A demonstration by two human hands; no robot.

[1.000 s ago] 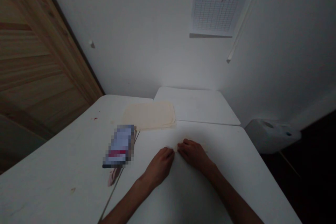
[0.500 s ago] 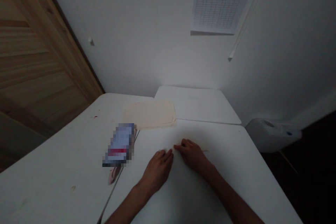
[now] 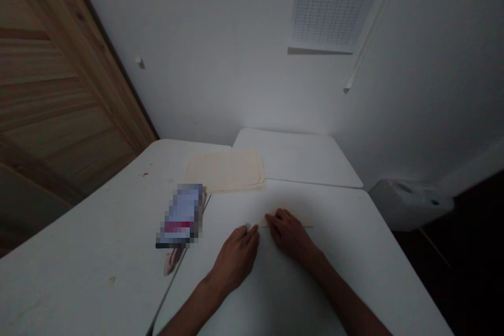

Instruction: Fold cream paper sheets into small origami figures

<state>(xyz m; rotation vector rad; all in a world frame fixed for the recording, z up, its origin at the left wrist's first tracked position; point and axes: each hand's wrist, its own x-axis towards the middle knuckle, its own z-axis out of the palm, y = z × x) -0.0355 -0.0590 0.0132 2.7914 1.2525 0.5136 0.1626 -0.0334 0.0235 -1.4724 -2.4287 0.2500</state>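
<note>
Both of my hands rest close together on a white table (image 3: 354, 273). My left hand (image 3: 236, 256) lies flat, fingers stretched forward and palm down. My right hand (image 3: 290, 235) lies beside it, its fingers slightly bent, with the tips at the near edge of a thin pale cream strip (image 3: 301, 223) on the tabletop. In the dim light I cannot tell whether that strip is the edge of a cloth or of a sheet. Neither hand grips anything that I can see.
A flat stack of cream cloths (image 3: 226, 170) lies farther back. A pixelated rectangular object (image 3: 181, 216) sits to the left over a small pinkish item (image 3: 171, 262). A second white tabletop (image 3: 299, 157) meets the wall. There is wooden panelling (image 3: 59, 100) on the left and a white bin (image 3: 409, 202) on the right.
My left hand's fingers have flattened out. My right hand has shifted slightly along the cream strip, and more of the strip shows.
</note>
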